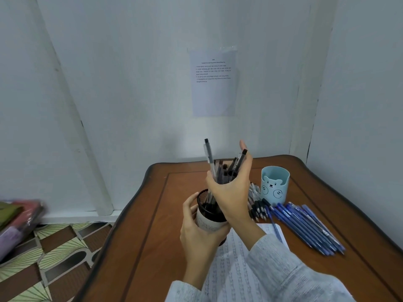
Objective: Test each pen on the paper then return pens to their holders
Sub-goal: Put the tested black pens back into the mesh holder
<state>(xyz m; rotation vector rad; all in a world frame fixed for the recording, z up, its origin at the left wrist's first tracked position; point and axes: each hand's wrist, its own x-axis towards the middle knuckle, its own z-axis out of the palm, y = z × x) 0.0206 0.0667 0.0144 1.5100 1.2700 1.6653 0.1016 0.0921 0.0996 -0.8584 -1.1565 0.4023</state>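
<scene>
On the wooden bench (152, 214), the left hand (196, 232) is wrapping its grip round the black mesh holder (210, 211), covering its lower part. The right hand (231, 192) is closing its grip round the black pens (226, 171) standing inside. The paper (231, 269) is lying largely hidden beneath both sleeves. Blue pens (305, 225) are lying loose beside the bear-faced holder (275, 185).

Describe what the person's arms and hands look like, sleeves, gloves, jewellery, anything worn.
Both arms are covered by long sleeves of a light grey, faintly flecked knit: the left sleeve and the right sleeve each end at the wrist. The left hand and right hand are bare, with no gloves, and no ring, watch or bracelet shows.
</scene>
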